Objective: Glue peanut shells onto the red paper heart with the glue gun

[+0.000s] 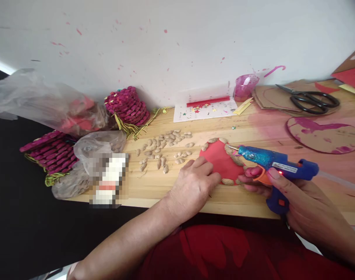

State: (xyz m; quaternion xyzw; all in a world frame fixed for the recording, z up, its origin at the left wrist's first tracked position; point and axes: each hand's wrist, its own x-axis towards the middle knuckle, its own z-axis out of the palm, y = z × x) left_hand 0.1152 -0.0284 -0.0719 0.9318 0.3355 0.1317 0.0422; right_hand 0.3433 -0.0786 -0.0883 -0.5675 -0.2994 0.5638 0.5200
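My right hand (294, 198) is wrapped round a blue hot glue gun (270, 160), fingers at its orange trigger. The gun's metal nozzle (232, 147) points left, close to a peanut (230, 149) on the edge of a red heart-shaped piece (221, 159). Peanuts in their shells line parts of the red piece's rim. My left hand (195, 182) has its fingers curled over the left side of this piece and grips its edge, hiding that part. Loose peanuts (157, 146) lie scattered on the wooden table to the left.
Magenta peanut-covered stacks (127, 107) with yellow-green yarn stand at the left, beside plastic bags (98, 142). Along the wall lie paper with star sequins (205, 111), a pink cup (246, 86) and black scissors (311, 100) on cardboard. A paint-stained cardboard piece (323, 136) is at the right.
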